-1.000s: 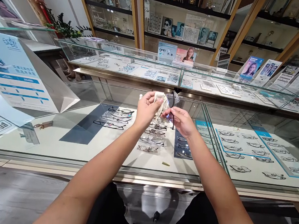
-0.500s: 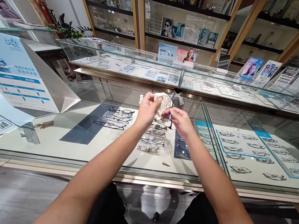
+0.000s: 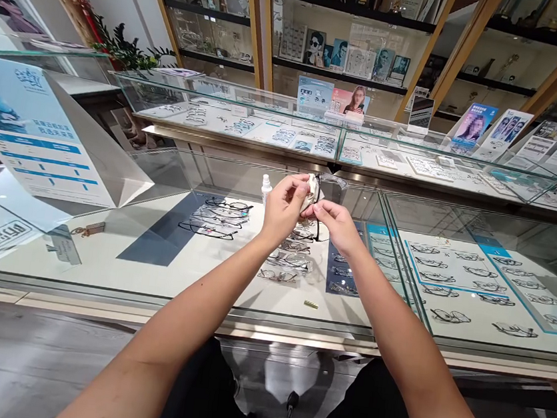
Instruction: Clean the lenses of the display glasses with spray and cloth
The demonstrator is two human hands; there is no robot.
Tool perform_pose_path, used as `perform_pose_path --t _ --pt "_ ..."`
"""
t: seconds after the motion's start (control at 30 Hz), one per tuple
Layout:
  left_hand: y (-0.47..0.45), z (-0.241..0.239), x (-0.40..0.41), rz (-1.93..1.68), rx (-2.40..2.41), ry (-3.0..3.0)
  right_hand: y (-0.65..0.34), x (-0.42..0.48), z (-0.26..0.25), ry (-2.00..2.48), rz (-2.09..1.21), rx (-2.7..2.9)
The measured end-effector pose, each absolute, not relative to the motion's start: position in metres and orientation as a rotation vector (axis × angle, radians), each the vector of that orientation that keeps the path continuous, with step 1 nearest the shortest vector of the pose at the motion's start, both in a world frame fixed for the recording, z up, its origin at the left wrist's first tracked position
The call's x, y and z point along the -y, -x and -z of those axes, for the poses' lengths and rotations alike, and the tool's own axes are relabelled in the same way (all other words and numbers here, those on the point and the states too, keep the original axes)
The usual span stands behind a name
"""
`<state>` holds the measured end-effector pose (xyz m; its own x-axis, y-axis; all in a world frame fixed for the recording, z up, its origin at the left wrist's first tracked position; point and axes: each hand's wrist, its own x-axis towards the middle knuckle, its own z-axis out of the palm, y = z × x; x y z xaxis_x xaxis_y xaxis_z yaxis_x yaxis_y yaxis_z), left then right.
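My left hand is closed on a pale cleaning cloth, pressed around part of a pair of dark-framed glasses. My right hand pinches the same glasses from the right. One dark temple hangs down between the two hands. Both hands are raised over the glass counter, above rows of spectacle frames laid out inside the case. A small white spray bottle stands just left of my left hand.
A folded advertising stand sits on the counter at left, with a key tag nearby. A small brass-coloured piece lies on the glass. A second display counter and wall shelves with pictures are behind.
Both hands have drawn closer together and the cloth is now bunched more tightly round the glasses; the clear lens that stuck out above the hands is mostly covered.
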<state>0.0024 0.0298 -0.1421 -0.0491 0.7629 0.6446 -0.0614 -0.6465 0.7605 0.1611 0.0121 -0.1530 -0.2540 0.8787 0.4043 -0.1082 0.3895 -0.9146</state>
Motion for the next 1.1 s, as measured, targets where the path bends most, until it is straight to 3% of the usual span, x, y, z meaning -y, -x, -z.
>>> perform_pose_path --t 0.23,0.5,0.87,1.1 --pt "-0.003 0.139 -0.038 -1.653 -0.624 -1.308 -0.165 -0.015 0.156 0.713 -1.077 1.629" --pt "0.006 0.136 -0.045 -1.111 -0.539 -1.294 -0.175 -0.016 0.149 0.654 -1.185 1.68" --pt "0.01 0.132 -0.043 -0.979 -0.399 -1.304 -0.178 -0.013 0.148 0.592 -1.39 1.548" --pt "0.011 0.129 -0.038 -1.078 -0.445 -1.443 -0.183 -0.014 0.146 0.656 -1.464 1.489"
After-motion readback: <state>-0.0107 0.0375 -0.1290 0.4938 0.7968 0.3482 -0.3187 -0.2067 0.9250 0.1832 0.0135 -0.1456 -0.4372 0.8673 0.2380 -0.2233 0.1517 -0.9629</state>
